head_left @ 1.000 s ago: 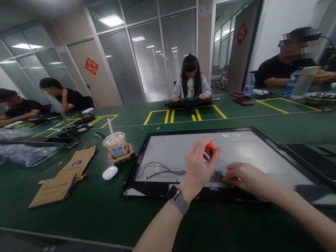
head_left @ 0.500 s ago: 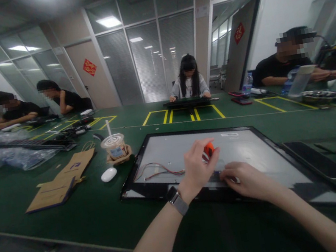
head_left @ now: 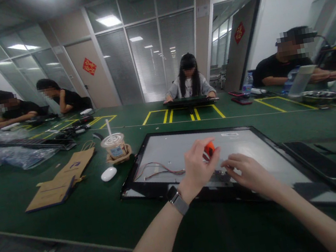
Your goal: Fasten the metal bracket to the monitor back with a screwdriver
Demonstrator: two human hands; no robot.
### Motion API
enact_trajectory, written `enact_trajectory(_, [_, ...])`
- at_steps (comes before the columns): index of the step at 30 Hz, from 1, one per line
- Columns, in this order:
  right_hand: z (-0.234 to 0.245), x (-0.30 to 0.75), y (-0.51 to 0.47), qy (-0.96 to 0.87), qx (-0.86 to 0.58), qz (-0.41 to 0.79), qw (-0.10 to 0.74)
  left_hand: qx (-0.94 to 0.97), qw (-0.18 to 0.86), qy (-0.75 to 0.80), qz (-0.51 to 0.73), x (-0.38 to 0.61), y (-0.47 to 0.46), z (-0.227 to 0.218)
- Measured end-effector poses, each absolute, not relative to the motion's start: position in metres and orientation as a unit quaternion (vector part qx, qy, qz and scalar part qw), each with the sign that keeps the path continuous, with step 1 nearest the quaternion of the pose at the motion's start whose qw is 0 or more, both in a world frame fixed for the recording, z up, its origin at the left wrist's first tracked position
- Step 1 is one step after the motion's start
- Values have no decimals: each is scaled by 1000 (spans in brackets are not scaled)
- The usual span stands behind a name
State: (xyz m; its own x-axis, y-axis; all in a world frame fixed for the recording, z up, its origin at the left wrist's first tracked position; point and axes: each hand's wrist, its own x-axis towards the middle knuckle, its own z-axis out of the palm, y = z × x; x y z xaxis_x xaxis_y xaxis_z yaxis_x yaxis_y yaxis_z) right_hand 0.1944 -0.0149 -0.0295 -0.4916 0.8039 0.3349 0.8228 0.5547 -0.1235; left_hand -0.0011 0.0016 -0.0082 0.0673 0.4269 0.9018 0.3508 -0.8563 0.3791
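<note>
A large flat display panel in a black frame lies face down on the green table in front of me. Red and black wires run across its grey back. My left hand, with a watch on the wrist, is closed round the orange handle of a small screwdriver held over the panel's near edge. My right hand hovers just right of it above a small dark circuit board, fingers bent and pointing down at the board; I cannot make out anything in them.
A drink cup with a straw, a white mouse and a flattened paper bag lie to the left. A dark slab lies right of the panel. Several other people sit around the table.
My right hand has lifted off the panel's near edge and moved up toward the screwdriver tip. My left hand has stayed in place with the screwdriver.
</note>
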Motion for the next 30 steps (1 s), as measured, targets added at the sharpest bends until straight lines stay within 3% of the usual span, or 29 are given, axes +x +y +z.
enact_trajectory(11, [-70, 221, 4, -827, -552, -86, 58, 731, 49, 253, 632, 2, -2, -8])
enact_trajectory(30, [-72, 218, 4, -829, -548, -95, 56, 741, 53, 251, 621, 5, -4, -12])
